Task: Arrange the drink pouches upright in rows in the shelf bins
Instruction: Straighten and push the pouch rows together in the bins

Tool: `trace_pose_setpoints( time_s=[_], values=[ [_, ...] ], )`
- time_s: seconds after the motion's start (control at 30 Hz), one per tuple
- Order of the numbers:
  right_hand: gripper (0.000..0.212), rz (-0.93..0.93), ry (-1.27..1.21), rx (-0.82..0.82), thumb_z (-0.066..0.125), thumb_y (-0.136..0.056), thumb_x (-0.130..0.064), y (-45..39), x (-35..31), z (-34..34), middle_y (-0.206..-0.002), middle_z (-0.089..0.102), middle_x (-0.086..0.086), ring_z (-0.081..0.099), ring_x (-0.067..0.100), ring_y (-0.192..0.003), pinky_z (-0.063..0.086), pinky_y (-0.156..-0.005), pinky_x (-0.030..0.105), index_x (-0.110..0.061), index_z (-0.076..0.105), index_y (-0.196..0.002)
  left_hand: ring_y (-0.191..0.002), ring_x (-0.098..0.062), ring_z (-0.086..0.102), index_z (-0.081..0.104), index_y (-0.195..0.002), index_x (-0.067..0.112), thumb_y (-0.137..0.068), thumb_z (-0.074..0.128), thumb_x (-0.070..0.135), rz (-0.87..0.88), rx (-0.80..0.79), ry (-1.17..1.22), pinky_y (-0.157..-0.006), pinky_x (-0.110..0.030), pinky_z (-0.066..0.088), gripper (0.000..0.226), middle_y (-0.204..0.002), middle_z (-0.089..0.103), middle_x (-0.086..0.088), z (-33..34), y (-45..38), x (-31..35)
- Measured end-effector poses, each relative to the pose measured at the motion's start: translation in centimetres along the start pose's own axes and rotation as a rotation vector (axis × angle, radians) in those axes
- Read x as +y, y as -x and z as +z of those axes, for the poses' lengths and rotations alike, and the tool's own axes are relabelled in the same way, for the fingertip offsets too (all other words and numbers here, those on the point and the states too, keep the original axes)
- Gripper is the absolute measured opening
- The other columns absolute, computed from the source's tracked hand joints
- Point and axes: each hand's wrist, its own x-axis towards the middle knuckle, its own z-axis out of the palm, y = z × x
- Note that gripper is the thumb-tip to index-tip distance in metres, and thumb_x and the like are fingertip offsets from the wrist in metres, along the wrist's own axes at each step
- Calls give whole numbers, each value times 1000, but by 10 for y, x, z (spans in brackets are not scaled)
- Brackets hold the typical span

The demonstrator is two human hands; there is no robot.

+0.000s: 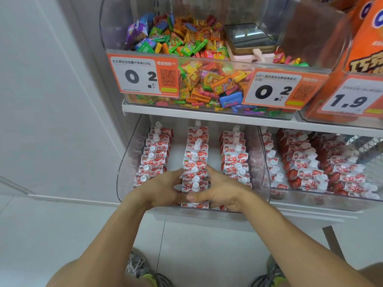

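Note:
Red-and-white strawberry drink pouches with white caps stand upright in three rows in the clear left bin (124, 162): a left row (154, 154), a middle row (195, 154) and a right row (235, 156). My left hand (163, 189) presses the left side of the middle row's front pouches, and my right hand (221, 191) presses their right side, so the front pouches are squeezed between both hands. The neighbouring right bin (267, 183) holds more pouches (306, 168), many leaning or lying loosely.
Above, a shelf carries a clear bin of colourful candy (194, 42) with a phone (248, 38) lying on it, orange price tags (143, 75), and an orange box (364, 48) at the right. A white wall is at the left; my shoes (141, 270) stand on tiled floor.

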Motion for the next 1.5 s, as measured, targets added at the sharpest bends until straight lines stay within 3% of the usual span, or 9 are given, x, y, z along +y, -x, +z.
trace_pose_setpoints(
  time_s=[0.2,0.33,0.43,0.57,0.67,0.8,1.07,1.3,1.5],
  values=[
    [116,53,-76,8,91,-69,-17,-6,-1,-1,-151,42,-3,55,25,-118,47,-98,48,-34,15,-155,-118,-24,56,16,-153,29,-97,55,26,-111,156,25,-97,-43,51,69,-155,32,-1,-4,-5,8],
    [100,47,-66,-8,89,-71,-13,-11,1,4,-104,52,-23,53,19,-108,47,-95,47,-35,28,-147,-105,-15,57,33,-145,26,-102,44,12,-83,96,125,-88,-39,56,47,-111,57,14,4,-11,14],
    [92,57,-83,-7,87,-72,-9,-12,1,3,-94,48,-24,52,17,-105,45,-94,48,-38,32,-140,-106,-19,60,41,-119,39,-101,43,11,-86,78,129,-89,-43,56,33,-106,60,14,3,-11,16],
    [101,56,-142,23,89,-71,-15,-18,-4,-4,-128,58,-9,51,21,-124,32,-110,45,-25,27,-149,-113,-24,57,39,-137,28,-99,49,22,-105,148,123,-94,-45,53,40,-132,56,-3,-2,-18,13],
    [110,-27,-257,190,82,-78,-36,-35,-12,-11,-160,29,3,34,25,-144,28,-117,43,-21,8,-158,-125,-25,48,22,-152,21,-101,44,30,-63,316,72,-103,-44,46,57,-151,37,-7,-9,-34,16],
    [54,-184,-242,395,52,-99,-42,-72,-24,-9,-145,49,-6,48,18,-131,37,-111,37,-25,38,-148,-142,-25,30,21,-153,20,-101,39,34,8,425,107,-115,-47,29,57,-157,28,-4,-25,-67,25],
    [89,-172,-357,523,50,-65,-74,-112,-13,-2,-136,58,3,56,27,-123,44,-107,48,-30,41,-142,-134,-27,43,34,-148,17,-103,39,33,-10,392,290,-109,-35,35,47,-148,43,-11,-17,-111,30],
    [85,-135,-474,421,39,-67,-86,-171,12,-21,-132,64,4,61,26,-120,45,-107,50,-34,59,-132,-127,-28,49,27,-150,37,-103,34,39,44,466,336,-106,-40,40,47,-143,50,-9,-17,-121,32],
    [87,-137,-433,396,40,-71,-80,-162,7,-13,-137,60,6,61,26,-120,46,-106,50,-35,44,-146,-123,-29,54,23,-150,41,-102,37,40,58,459,373,-106,-45,42,50,-141,52,-11,-14,-122,27]
  ],
)
